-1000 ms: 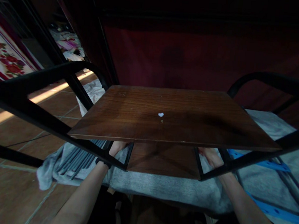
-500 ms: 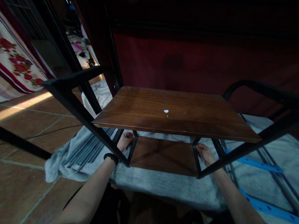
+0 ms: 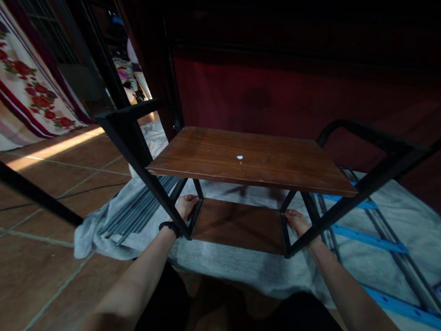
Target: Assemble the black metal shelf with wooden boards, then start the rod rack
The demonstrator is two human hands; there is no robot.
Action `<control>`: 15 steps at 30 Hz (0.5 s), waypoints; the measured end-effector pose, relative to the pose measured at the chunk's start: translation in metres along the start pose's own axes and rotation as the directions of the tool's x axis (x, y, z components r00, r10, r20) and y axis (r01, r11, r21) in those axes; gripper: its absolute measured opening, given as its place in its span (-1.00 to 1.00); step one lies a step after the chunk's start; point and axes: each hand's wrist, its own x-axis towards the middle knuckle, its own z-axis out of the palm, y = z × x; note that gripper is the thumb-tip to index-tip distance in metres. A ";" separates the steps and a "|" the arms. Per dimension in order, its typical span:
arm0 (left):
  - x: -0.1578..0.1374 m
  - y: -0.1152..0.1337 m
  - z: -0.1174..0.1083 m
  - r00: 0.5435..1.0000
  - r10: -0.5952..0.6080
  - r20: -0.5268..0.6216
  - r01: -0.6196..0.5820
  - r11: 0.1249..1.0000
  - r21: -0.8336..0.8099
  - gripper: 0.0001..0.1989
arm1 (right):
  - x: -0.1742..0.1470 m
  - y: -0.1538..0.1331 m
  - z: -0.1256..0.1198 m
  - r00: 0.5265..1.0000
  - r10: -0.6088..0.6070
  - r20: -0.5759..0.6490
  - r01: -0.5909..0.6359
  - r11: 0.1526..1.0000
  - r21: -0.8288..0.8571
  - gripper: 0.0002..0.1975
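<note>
Over a grey cloth [image 3: 242, 270], at the middle of the scene, stands a two-tier rack, its black metal frame [image 3: 335, 213] holding a wood-grain upper board [image 3: 274, 165] above a smaller, brown lower board [image 3: 238, 226]; whether the lower board touches the cloth I cannot tell. Both hands reach below the upper board, one at each end of the lower one; the left hand [image 3: 186, 206], with a dark wristband [image 3: 170, 228] behind it, has its fingers curled together on the frame's left end bar; the right hand [image 3: 296, 222] is likewise closed on the right end bar, fingers turned inward; the thumbs are too dim to make out. On the upper board, near its middle, lies a small white speck [image 3: 239, 157]; curved black rails rise at both ends of the frame.

To the left of the rack, a bundle of grey rods [image 3: 139, 212] rests on the cloth; to the right lie metal bars crossed by blue strips [image 3: 370, 238]. Brown floor tiles [image 3: 6, 275] fill the near left, with a thin dark cable [image 3: 59, 196] across them; at the far left hangs a flowered curtain [image 3: 30, 84], and a dark red panel [image 3: 257, 96] stands behind the rack on the far side.
</note>
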 end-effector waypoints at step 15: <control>0.005 -0.023 0.002 0.990 0.134 -0.043 -0.133 0.991 0.005 -0.76 | -0.002 0.010 0.006 0.987 0.003 -0.159 0.000 1.000 0.021 -0.73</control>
